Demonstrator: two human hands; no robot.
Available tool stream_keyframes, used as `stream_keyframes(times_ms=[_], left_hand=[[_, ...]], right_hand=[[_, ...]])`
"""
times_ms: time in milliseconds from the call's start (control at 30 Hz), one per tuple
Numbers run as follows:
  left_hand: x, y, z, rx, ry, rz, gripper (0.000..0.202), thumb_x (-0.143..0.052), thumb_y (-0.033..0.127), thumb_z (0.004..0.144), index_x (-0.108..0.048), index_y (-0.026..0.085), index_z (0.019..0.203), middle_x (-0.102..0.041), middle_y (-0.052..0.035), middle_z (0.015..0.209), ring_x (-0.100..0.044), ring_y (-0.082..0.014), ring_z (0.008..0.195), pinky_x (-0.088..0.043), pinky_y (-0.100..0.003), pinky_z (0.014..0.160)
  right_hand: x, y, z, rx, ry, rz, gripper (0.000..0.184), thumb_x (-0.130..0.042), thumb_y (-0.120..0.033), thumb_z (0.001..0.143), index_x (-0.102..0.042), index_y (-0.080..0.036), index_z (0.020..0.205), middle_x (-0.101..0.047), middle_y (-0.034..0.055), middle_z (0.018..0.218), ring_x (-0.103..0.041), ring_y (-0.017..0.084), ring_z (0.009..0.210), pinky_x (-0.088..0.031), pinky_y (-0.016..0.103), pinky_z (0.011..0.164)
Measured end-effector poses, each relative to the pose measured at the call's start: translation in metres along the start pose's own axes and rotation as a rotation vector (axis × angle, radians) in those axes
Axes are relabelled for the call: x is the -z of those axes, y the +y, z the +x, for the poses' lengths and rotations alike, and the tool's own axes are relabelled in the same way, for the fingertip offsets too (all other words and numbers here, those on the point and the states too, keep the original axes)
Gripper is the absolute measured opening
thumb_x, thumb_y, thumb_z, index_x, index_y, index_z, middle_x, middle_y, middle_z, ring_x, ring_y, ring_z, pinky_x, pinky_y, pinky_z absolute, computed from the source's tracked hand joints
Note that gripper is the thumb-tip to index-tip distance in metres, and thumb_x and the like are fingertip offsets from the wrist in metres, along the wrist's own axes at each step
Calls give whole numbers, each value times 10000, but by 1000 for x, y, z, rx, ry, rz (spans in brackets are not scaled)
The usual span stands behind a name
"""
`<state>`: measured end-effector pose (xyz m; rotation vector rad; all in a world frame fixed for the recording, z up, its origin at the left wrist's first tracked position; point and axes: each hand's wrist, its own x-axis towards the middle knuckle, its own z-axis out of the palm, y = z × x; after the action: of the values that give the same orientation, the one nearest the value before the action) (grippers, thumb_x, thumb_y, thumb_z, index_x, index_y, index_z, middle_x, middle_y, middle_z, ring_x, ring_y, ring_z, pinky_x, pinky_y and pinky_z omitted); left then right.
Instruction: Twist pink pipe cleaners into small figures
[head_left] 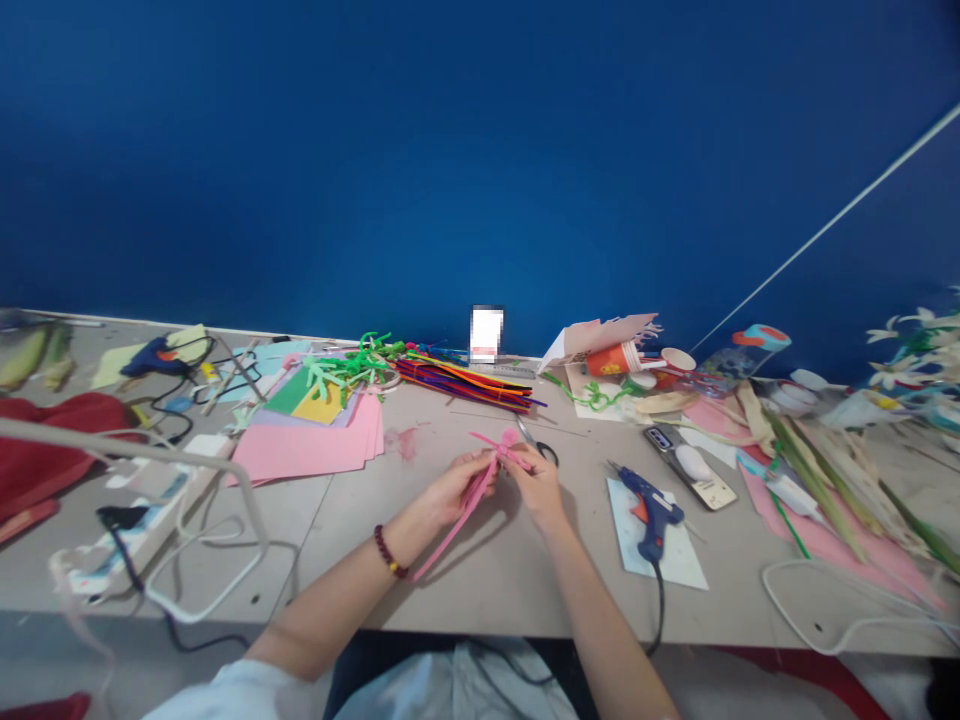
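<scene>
Pink pipe cleaners [508, 447], bent into loops at the top, are held between my two hands above the table. My left hand [466, 484] is closed around their stems, whose long ends trail down toward my left wrist. The fingers of my right hand [537, 478] pinch the looped part from the other side. Just behind my right hand lies a pair of scissors [546, 452], partly hidden by it. Farther back is a bundle of coloured pipe cleaners [472, 384], with green twisted ones [337, 370] at its left.
Pink paper sheets [300, 450] lie at left, near a white power strip [142, 530] with cables. A blue glue gun [651, 510] rests on light-blue card at right. Beyond it are a phone [709, 485], paper cups [613, 358] and dried husks [825, 480]. A blue wall [420, 200] bounds the back.
</scene>
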<state>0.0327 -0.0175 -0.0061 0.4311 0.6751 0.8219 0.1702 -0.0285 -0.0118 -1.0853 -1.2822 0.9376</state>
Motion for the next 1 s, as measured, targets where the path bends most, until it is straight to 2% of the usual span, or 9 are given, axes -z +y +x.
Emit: stream_keyframes(times_ms=[233,467,767,1000], left_hand=[[2,-2,2,-13,31,4,103,-684,180,737,-617,101,730,-588,4,574,-507,-57,417,-424,-161,389],[6,-5,6,-62,64,23,163,-738,208,682,-620,104,726,-598,17,568,-503,-57,393,-436,-174,416],[-2,-3,1,-149,65,42,198,-785,182,606,-632,100,701,-618,7,575,-529,-60,469,-418,-170,487],[-3,-6,2,-185,82,67,228,-797,204,594,-625,107,708,-609,13,584,-529,-53,480,-415,-152,480]], right_hand=[[-2,2,-1,8,14,-8,170,-640,-320,748,-721,-197,661,-604,28,678,-535,165,670,-460,312,667],[-6,3,-3,23,46,5,164,-632,-321,755,-732,-199,707,-605,27,675,-530,159,648,-463,308,643],[-7,5,-5,22,75,-3,160,-611,-306,767,-716,-189,740,-617,36,709,-554,169,688,-464,303,653],[-11,11,-7,14,130,30,145,-602,-296,763,-694,-185,764,-631,37,736,-584,168,719,-477,296,690]])
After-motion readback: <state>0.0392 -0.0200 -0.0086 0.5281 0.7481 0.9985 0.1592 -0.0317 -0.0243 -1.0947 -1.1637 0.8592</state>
